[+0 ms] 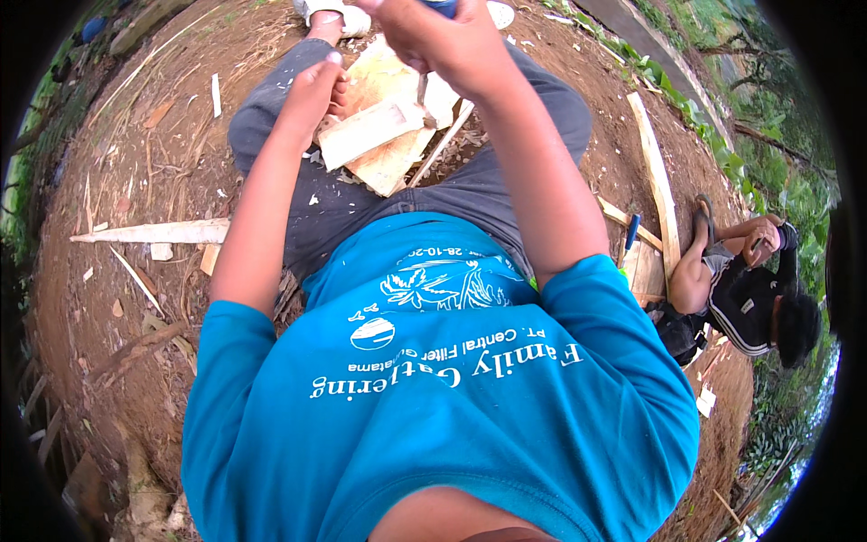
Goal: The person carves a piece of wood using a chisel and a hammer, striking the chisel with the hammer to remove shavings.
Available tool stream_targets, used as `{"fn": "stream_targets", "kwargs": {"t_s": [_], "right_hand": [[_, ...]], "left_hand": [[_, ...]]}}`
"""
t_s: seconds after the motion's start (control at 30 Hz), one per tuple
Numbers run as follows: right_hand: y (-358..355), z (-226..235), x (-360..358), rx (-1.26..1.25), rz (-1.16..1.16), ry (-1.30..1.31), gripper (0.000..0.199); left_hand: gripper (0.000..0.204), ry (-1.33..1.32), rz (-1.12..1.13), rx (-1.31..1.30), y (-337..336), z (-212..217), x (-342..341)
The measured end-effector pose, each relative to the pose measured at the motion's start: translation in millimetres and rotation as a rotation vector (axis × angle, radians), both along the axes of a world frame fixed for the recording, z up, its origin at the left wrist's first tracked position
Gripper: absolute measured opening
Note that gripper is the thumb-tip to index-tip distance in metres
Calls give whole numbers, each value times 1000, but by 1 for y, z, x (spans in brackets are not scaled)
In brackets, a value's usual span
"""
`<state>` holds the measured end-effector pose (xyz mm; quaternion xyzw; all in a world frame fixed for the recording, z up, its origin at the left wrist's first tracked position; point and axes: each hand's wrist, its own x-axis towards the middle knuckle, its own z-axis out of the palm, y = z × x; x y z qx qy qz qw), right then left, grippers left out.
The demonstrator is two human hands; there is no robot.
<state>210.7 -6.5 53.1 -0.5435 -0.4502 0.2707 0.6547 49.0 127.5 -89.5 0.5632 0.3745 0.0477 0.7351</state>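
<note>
My left hand (316,90) rests on the end of a pale wooden block (370,131) and holds it down between my knees. My right hand (442,41) is closed around a tool with a blue handle (442,7); its metal shaft (421,90) points down onto the block. Under the block lies a larger flat piece of light wood (388,163). A thin wooden stick (442,144) leans beside it. My grey trousers (343,199) and blue shirt (433,379) fill the middle of the view.
Bare brown soil with wood chips and offcuts lies all around. A long pale plank (153,232) lies at the left and another plank (659,190) at the right. A second person (750,289) sits at the right by a blue-handled tool (629,233). Green plants edge the ground.
</note>
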Motion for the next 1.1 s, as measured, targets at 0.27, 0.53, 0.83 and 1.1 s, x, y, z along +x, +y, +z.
{"fn": "stream_targets", "kwargs": {"t_s": [0.27, 0.53, 0.83, 1.1], "right_hand": [[-24, -4, 27, -3, 6, 460, 48], [-70, -14, 48, 139, 60, 470, 37], [-99, -30, 54, 101, -131, 579, 39], [-124, -15, 46, 147, -130, 577, 38]], "left_hand": [[39, -20, 11, 762, -19, 17, -43], [75, 84, -263, 888, -63, 33, -97], [61, -13, -46, 444, -67, 24, -96], [62, -289, -60, 757, -71, 59, -88]]}}
